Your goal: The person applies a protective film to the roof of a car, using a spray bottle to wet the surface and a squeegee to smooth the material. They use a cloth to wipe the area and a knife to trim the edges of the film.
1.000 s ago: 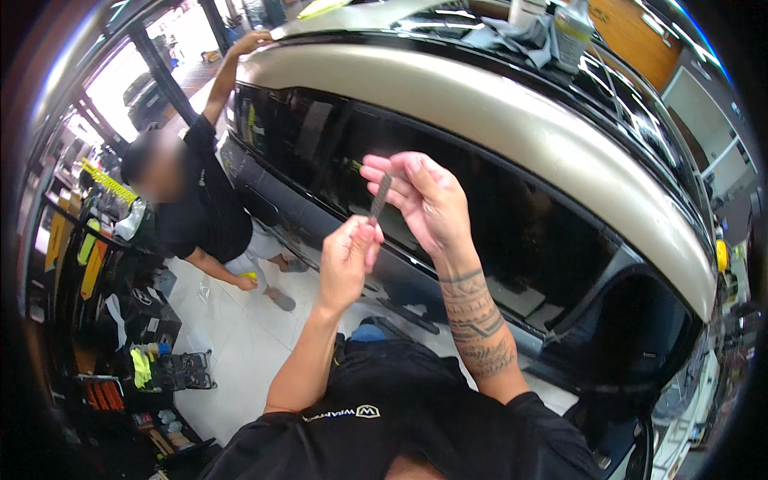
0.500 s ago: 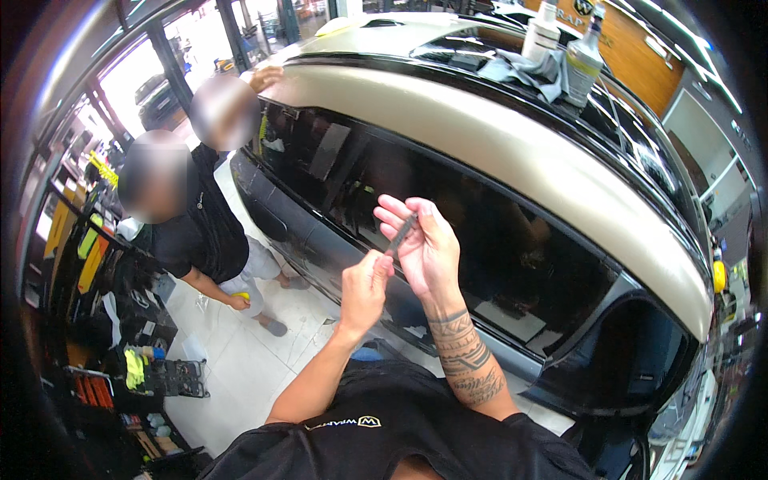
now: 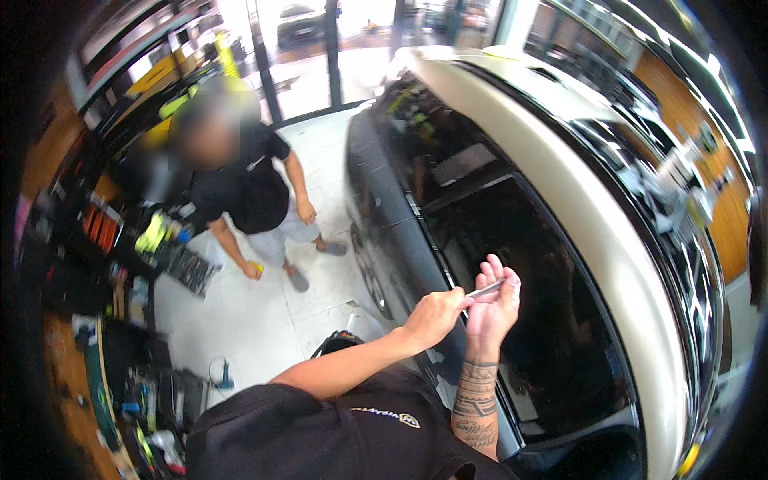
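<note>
Both of my hands are up in front of the car's dark side window [image 3: 552, 320]. A slim grey tool [image 3: 486, 291], narrow like a knife, runs between them; its exact kind is too small to make out. The fist of my left hand [image 3: 434, 320] is closed round its near end. My right hand [image 3: 490, 316] is turned palm up, its thumb against the tool's far end and the other fingers loosely curled. The car [image 3: 620, 272] has a pale gold band along the roof edge and dark grey doors.
A person in a black shirt [image 3: 256, 192] stands beyond the car's side, holding something small and yellow. Bottles [image 3: 676, 172] stand on the roof. Tool cases [image 3: 188, 268] and crowded shelves line the left. A drill [image 3: 225, 374] is on the pale floor [image 3: 264, 332].
My view has swung left, so the car now sits farther right. Both hands still hold the slim tool. The other person's raised hand has come down from the car.
</note>
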The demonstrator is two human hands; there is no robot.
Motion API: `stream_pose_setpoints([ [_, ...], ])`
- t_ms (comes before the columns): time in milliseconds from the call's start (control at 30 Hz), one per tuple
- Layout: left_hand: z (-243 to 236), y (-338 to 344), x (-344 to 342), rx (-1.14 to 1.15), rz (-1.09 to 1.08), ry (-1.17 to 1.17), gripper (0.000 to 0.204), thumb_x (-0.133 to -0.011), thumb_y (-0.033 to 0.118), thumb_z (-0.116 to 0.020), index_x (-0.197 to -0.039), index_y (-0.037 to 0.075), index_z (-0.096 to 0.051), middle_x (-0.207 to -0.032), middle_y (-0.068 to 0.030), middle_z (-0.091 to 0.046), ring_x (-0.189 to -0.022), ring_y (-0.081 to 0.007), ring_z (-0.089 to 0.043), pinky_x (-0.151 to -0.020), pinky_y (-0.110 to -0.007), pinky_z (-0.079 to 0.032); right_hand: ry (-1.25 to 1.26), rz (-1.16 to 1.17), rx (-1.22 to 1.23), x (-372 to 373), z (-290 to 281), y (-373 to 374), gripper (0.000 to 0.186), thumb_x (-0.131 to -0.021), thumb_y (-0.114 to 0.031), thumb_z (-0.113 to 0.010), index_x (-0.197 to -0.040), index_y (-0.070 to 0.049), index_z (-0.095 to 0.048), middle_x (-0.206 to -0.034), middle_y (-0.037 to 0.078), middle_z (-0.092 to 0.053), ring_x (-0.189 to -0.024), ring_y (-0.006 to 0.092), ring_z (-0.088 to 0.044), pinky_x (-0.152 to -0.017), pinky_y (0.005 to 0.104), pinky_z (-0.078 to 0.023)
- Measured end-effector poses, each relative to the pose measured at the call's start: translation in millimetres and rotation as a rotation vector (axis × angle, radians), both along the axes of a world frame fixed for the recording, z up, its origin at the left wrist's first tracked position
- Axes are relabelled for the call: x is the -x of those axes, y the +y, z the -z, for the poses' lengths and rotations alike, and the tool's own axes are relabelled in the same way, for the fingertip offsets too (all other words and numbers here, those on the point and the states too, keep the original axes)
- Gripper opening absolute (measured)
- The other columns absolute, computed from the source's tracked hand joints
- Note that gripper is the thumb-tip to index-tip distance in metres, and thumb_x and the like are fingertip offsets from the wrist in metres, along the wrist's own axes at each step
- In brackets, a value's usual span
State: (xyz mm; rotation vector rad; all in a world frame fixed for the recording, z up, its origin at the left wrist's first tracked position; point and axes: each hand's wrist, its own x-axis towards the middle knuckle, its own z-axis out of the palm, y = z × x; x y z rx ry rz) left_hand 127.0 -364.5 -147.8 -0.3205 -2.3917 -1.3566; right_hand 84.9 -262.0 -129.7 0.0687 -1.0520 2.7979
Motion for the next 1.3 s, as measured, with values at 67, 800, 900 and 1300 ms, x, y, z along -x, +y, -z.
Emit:
stream_pose_setpoints([
  [67,6,-11,-3,0.021,0.014,-0.020,0.031,-0.095,0.025,-0.050,-0.078,-0.001,-0.050,-0.068,-0.0242,-0.058,-0.068,-0.0422,-0.059,-0.055,-0.045,-0.044,-0.037,-0.357,0.340,10,19,14,0.025,-0.097,-0.029,-0.047,-0.103,-0.007,-0.056,-0.117,0.018,-0.060,-0.101,0.0261,-0.060,-0.085,0.0362,-0.049],
  [800,59,-96,-99,-0.105,-0.036,-0.107,0.029,-0.094,0.021,-0.053,-0.077,-0.001,-0.061,-0.064,-0.0127,-0.059,-0.057,-0.0251,-0.059,-0.055,-0.033,-0.045,0.042,-0.498,-0.770,19,74,-89,0.019,-0.096,-0.017,-0.049,-0.094,-0.002,-0.060,-0.129,0.019,-0.053,-0.116,0.0252,-0.054,-0.089,0.0321,-0.047],
  [900,42,-90,-100,-0.112,-0.096,-0.079,0.029,-0.094,0.022,-0.053,-0.079,-0.001,-0.061,-0.065,-0.0134,-0.060,-0.058,-0.0259,-0.059,-0.056,-0.034,-0.045,0.602,-0.388,-1.029,34,88,-106,0.021,-0.094,-0.016,-0.052,-0.085,0.000,-0.063,-0.140,0.017,-0.043,-0.117,0.0210,-0.052,-0.089,0.0297,-0.041],
  [1300,40,-95,-71,-0.746,-0.148,-0.103,0.013,-0.096,0.012,-0.048,-0.105,0.002,-0.045,-0.092,-0.0126,-0.063,-0.086,-0.0158,-0.062,-0.070,-0.028,-0.052,0.020,-0.921,-0.647,-27,67,-54,0.029,-0.094,-0.017,-0.053,-0.115,0.002,-0.061,-0.075,-0.001,-0.059,-0.063,0.0064,-0.053,-0.062,0.0212,-0.047],
])
